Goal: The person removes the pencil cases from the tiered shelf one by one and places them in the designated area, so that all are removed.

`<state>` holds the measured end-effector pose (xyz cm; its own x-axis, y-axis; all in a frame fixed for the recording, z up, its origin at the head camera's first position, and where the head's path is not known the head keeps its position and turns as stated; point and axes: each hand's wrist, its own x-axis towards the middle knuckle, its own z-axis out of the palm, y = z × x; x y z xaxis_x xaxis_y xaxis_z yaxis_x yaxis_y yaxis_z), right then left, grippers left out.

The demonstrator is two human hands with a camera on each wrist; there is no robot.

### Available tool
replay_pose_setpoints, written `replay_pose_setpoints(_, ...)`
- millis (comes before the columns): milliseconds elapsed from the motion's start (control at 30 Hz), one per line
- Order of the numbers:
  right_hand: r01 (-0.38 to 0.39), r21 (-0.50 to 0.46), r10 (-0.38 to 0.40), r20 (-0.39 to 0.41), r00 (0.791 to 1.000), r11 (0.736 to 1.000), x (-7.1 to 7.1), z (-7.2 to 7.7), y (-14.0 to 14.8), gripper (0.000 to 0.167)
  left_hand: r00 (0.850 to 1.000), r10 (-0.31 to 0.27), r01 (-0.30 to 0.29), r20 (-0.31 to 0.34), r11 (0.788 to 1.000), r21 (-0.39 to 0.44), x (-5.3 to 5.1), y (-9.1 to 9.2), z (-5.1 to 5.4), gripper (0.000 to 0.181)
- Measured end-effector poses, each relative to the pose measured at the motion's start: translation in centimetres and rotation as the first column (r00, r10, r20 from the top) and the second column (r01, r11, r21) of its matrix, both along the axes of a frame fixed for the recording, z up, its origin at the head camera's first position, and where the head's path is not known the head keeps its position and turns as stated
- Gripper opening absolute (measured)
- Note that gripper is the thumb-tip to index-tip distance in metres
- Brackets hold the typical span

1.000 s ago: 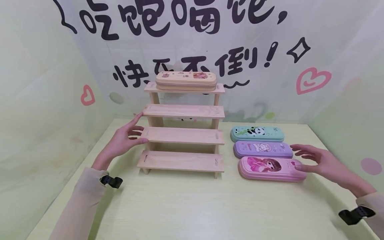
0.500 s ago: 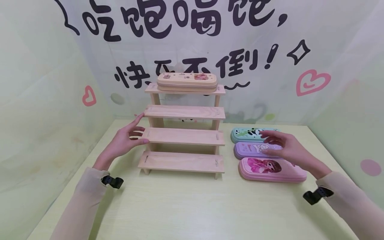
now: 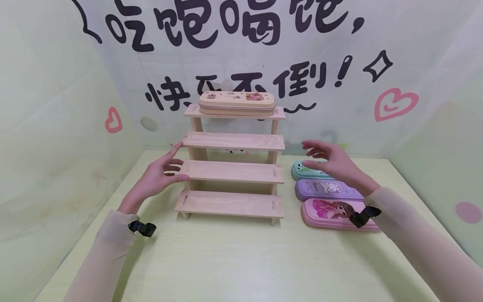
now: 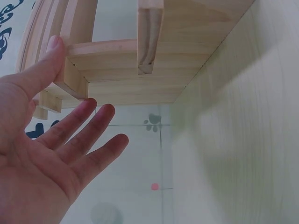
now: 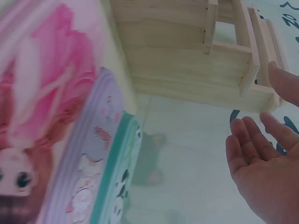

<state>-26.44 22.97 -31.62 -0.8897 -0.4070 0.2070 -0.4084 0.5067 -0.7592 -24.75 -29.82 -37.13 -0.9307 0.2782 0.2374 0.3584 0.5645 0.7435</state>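
A stepped wooden shelf (image 3: 232,171) stands mid-table in the head view, with a cream pencil case (image 3: 237,104) lying on its top tier. My left hand (image 3: 154,178) touches the shelf's left end, index fingertip at one board and thumb at the board below. In the left wrist view, the thumb rests at a board's edge and the other fingers extend, holding nothing. Raised over the far pencil case, my right hand (image 3: 335,164) has its fingers loosely bent around nothing. Beneath its arm lie a teal (image 3: 299,171), a purple (image 3: 311,191) and a pink pencil case (image 3: 313,216), partly hidden.
Light table surface (image 3: 219,260) stretches in front of the shelf. Behind it hangs a white backdrop (image 3: 339,126) with large black lettering, and pale curtain-like sides flank the table. A small black device is strapped at each wrist.
My right hand has moved left and up from beside the right ends of the pink and purple pencil cases, carrying nothing. My left hand has stayed at the shelf.
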Motion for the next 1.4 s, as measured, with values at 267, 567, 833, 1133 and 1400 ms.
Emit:
replay_pose_setpoints(267, 0.028, -0.052, -0.029, -0.026, 0.999, 0.998, -2.8, 1.9, -2.5, 0.061, 1.000, 0.005, -0.005, 0.005, 1.000, -0.004, 0.0, 0.1, 0.2, 0.107)
replay_pose_setpoints(567, 0.033, -0.090, -0.040, -0.076, 0.996, 0.995, -4.9, 3.9, -4.8, 0.063, 1.000, 0.005, -0.005, 0.003, 1.000, -0.001, -0.1, -0.1, 0.0, 0.106)
replay_pose_setpoints(833, 0.041, -0.108, -0.051, -0.089, 0.995, 0.993, -6.6, 5.8, -6.1, 0.068, 1.000, 0.004, -0.004, 0.003, 1.000, -0.008, -0.1, 0.0, -0.1, 0.106)
replay_pose_setpoints(1133, 0.073, -0.041, -0.075, -0.042, 0.996, 0.996, -8.2, 7.8, -7.4, 0.075, 1.000, 0.005, -0.005, 0.007, 1.000, -0.002, 0.0, -0.2, -0.1, 0.106)
replay_pose_setpoints(1400, 0.072, -0.021, -0.072, -0.031, 0.997, 0.997, -9.2, 8.7, -8.3, 0.077, 1.000, -0.001, 0.001, 0.005, 1.000, -0.006, 0.0, -0.1, 0.0, 0.106)
